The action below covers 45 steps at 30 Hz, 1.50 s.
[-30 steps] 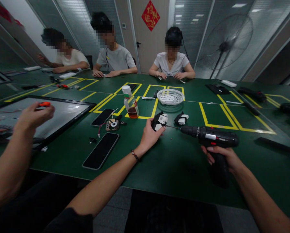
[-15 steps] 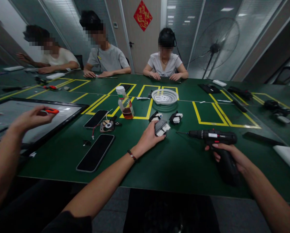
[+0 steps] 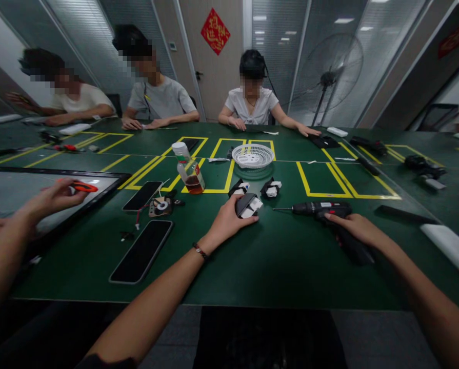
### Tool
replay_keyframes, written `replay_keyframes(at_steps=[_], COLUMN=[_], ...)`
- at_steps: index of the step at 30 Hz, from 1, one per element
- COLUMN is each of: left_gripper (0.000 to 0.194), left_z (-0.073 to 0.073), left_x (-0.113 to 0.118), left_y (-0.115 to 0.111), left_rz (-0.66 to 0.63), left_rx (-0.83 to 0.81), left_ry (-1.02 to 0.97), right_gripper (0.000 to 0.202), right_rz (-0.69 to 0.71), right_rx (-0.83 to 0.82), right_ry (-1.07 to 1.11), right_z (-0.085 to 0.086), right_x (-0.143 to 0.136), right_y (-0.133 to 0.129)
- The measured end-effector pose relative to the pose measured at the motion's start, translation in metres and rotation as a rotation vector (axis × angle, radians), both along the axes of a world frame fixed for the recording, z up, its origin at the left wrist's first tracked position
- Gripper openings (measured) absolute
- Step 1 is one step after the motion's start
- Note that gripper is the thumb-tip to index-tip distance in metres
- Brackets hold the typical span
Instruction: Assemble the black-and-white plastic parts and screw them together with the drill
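My left hand (image 3: 232,218) is closed around a small black casing (image 3: 248,206) with a white inner part facing right. Just beyond it are two crumpled-looking black-and-white pieces (image 3: 271,188), one partly hidden behind my fingers. To the right, my right hand (image 3: 354,229) is on the handle of a black cordless drill (image 3: 321,208). The drill lies low on its side at the table surface, its long thin bit pointing left toward the casing. The fingers under the handle are mostly hidden.
Left of my arm lie two phones (image 3: 142,252), a small speaker-like part with wires (image 3: 160,206) and a bottle (image 3: 191,171). A white basket (image 3: 253,156) stands ahead. At far left, another person's hand (image 3: 56,197) holds an orange-handled tool (image 3: 84,187). A white case (image 3: 450,248) sits right.
The drill has come down flatter to the table, and my right hand now lies more over its handle. Across the table, a person has stretched an arm sideways. The view has shifted slightly.
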<state>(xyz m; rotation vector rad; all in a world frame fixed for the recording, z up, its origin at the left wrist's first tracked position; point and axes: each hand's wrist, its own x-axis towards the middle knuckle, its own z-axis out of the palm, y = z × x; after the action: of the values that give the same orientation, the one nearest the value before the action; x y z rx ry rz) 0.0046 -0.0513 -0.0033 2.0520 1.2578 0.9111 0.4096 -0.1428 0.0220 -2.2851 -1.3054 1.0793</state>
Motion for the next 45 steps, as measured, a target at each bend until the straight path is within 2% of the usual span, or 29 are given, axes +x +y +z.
replay_keyframes(at_steps=[4, 7, 9, 11, 14, 17, 20, 27, 32, 38, 42, 45], left_gripper=[0.08, 0.08, 0.08, 0.08, 0.078, 0.075, 0.072, 0.08, 0.08, 0.074, 0.075, 0.069], left_z=[-0.005, -0.005, -0.004, -0.004, -0.005, -0.005, -0.007, -0.016, -0.016, -0.02, -0.022, -0.017], left_x=[-0.002, -0.001, 0.001, 0.004, 0.008, 0.012, 0.012, 0.01, 0.009, 0.006, 0.004, 0.005], left_y=[0.005, 0.004, 0.002, 0.001, 0.0, -0.001, 0.0, 0.002, 0.002, 0.006, 0.012, 0.013], left_rz=[0.08, 0.085, 0.075, 0.062, 0.017, -0.028, -0.043, -0.044, -0.086, -0.078, 0.017, 0.03], left_rx=[-0.092, -0.121, -0.141, -0.171, -0.239, -0.308, -0.333, -0.293, -0.215, -0.183, -0.247, -0.426], left_ry=[-0.101, -0.176, -0.226, -0.28, -0.368, -0.443, -0.455, -0.36, -0.298, -0.282, -0.346, -0.564], right_gripper=[0.075, 0.07, 0.059, 0.044, 0.032, 0.036, 0.035, 0.034, 0.032, 0.032, 0.035, 0.037], right_rz=[0.168, 0.211, 0.235, 0.314, 0.596, 0.776, 0.823, 0.78, 0.719, 0.655, 0.676, 0.713], right_rx=[0.081, 0.156, 0.292, 0.54, 0.827, 0.936, 0.975, 0.98, 0.952, 1.024, 1.003, 0.936], right_ry=[-0.564, -0.779, -0.866, -0.857, -0.58, -0.364, -0.266, -0.292, -0.328, -0.125, -0.094, -0.162], right_z=[0.008, 0.018, 0.025, 0.03, 0.029, 0.019, 0.005, -0.017, -0.026, -0.035, -0.039, -0.041], right_x=[-0.012, -0.03, -0.051, -0.079, -0.129, -0.17, -0.191, -0.195, -0.194, -0.191, -0.183, -0.177], right_y=[0.006, 0.004, 0.003, 0.003, 0.012, 0.027, 0.039, 0.044, 0.046, 0.051, 0.053, 0.053])
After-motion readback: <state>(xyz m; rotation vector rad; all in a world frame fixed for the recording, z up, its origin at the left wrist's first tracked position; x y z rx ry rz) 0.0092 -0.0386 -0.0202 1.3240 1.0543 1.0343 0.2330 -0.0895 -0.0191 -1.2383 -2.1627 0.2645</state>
